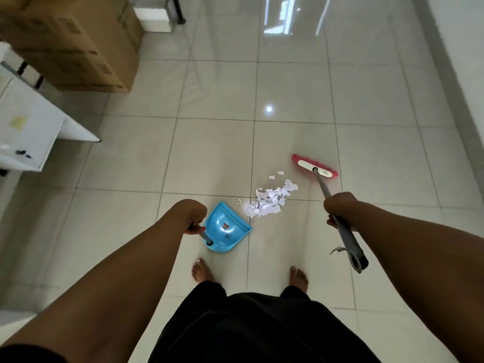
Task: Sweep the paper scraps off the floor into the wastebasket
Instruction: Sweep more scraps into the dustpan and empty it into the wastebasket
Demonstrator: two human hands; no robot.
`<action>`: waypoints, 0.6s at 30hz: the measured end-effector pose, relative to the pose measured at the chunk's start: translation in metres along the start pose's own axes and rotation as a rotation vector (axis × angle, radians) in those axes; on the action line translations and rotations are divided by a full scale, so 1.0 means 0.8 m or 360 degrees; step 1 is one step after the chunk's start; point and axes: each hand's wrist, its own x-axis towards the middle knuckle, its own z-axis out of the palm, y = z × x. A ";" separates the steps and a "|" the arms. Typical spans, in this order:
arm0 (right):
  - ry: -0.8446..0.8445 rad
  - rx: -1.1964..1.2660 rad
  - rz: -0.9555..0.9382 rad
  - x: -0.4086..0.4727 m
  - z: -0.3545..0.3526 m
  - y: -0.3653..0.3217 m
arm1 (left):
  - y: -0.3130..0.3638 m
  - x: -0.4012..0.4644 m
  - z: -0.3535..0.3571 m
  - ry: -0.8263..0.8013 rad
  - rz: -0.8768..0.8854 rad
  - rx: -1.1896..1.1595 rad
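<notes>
A pile of white paper scraps (272, 199) lies on the pale tiled floor, with a few loose bits just beyond it. My left hand (193, 218) grips the grey upright handle of a blue dustpan (226, 227), whose open mouth faces the pile from the near left. My right hand (339, 212) grips the grey handle of a broom; its pink and white head (314, 168) rests on the floor just past the scraps, to their right. No wastebasket is in view.
Stacked cardboard boxes (78, 40) stand at the far left, with a white table (31, 127) in front of them. A white box (154, 18) sits by a black leg at the back. My bare feet (201, 271) stand right behind the dustpan.
</notes>
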 end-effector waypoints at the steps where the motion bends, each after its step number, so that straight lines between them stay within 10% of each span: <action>1: -0.0001 0.0017 0.0027 -0.011 0.014 -0.001 | 0.001 0.005 -0.011 -0.0034 0.0014 0.0056; 18: -0.0088 0.0011 0.0207 -0.172 0.205 -0.042 | 0.018 0.051 -0.077 -0.0329 0.0176 0.0343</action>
